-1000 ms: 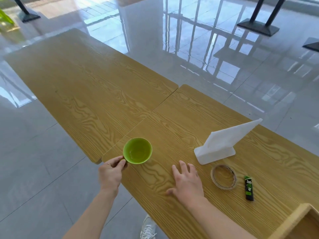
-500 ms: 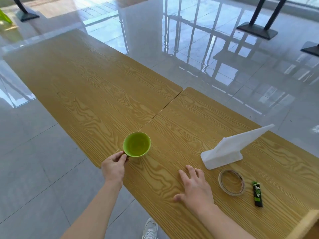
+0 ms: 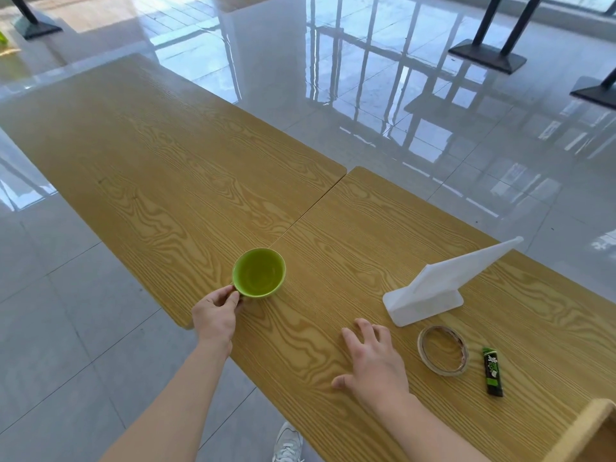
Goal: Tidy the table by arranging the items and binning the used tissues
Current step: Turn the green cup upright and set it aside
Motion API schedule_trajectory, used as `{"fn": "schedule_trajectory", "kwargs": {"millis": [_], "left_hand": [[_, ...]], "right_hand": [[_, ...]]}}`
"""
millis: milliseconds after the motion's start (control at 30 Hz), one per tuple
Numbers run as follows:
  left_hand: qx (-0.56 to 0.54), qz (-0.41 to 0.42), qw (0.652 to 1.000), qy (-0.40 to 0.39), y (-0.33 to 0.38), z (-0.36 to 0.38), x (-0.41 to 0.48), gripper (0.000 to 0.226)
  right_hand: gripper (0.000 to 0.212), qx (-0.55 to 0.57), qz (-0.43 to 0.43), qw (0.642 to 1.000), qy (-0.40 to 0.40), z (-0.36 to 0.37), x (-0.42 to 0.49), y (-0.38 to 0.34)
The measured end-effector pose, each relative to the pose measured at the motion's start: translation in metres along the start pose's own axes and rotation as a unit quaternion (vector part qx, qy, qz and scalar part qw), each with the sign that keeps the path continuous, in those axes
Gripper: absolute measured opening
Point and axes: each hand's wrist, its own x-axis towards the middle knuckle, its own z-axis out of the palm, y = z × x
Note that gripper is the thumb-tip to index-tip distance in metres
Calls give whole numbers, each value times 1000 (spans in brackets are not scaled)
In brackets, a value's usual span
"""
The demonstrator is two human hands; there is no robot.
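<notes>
A green cup (image 3: 259, 273) stands on the wooden table (image 3: 350, 235) just right of the seam between two tabletops. My left hand (image 3: 216, 315) pinches the cup's handle at its near-left side. My right hand (image 3: 373, 360) lies flat on the table with fingers spread, holding nothing. To the right stand a white tilted stand (image 3: 430, 291), a roll of clear tape (image 3: 442, 350) lying flat, and a small green and black packet (image 3: 492, 371). No tissues are in view.
A second wooden tabletop (image 3: 150, 155) adjoins on the left. A light wooden box corner (image 3: 590, 428) shows at the bottom right. Glossy floor surrounds the tables, with black table bases (image 3: 486, 55) far right. My white shoe (image 3: 287, 443) is below the table edge.
The cup has slid away from the near edge toward the table's middle, held by my left hand. My right hand has stayed flat on the table.
</notes>
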Motion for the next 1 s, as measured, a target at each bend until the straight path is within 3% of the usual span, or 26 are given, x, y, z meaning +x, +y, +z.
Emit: {"fn": "schedule_trajectory", "kwargs": {"millis": [433, 600, 767, 900, 1000], "left_hand": [[26, 21, 999, -31, 0, 1, -4, 24], [157, 45, 987, -2, -2, -5, -19, 41], [320, 129, 939, 3, -14, -1, -55, 44], [353, 123, 927, 5, -16, -2, -73, 44], [375, 130, 917, -33, -17, -1, -89, 40]], "right_hand": [[96, 0, -2, 1000, 11, 2, -1, 2], [96, 6, 2, 1000, 11, 4, -1, 2], [97, 9, 16, 1000, 5, 0, -6, 7], [95, 10, 1, 1000, -18, 1, -7, 5], [76, 61, -3, 998, -19, 3, -14, 7]]}}
